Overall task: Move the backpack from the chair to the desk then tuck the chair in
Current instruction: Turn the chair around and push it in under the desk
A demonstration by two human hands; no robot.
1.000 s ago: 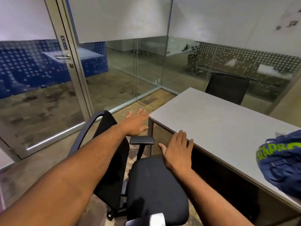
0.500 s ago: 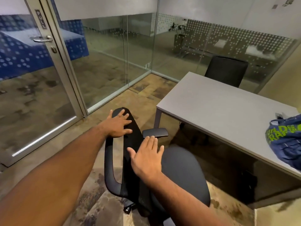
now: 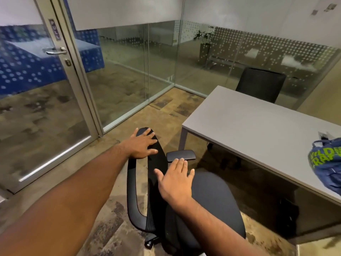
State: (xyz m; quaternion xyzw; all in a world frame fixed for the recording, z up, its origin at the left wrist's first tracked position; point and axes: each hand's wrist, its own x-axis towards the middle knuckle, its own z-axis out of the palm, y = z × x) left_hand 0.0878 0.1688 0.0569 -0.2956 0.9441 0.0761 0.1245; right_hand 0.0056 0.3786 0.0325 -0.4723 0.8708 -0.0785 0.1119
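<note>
Both hands spread flat at the black chair [image 3: 212, 200].
Left hand [image 3: 142, 145] rests open-fingered on the backrest top at centre frame; right hand [image 3: 175, 182] hovers splayed just above the seat; backpack [image 3: 326, 163] lies on the desk [image 3: 249, 130], right edge.

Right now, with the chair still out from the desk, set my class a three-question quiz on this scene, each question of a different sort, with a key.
1. True or false: the backpack lies on the desk.
2. Multiple choice: the left hand rests on the chair's (A) seat, (B) backrest top, (C) wheel base.
3. Fill in: the right hand is spread flat, fingers open, above the chair near its ____.

Key: 1 true. 2 B. 3 armrest.
</note>
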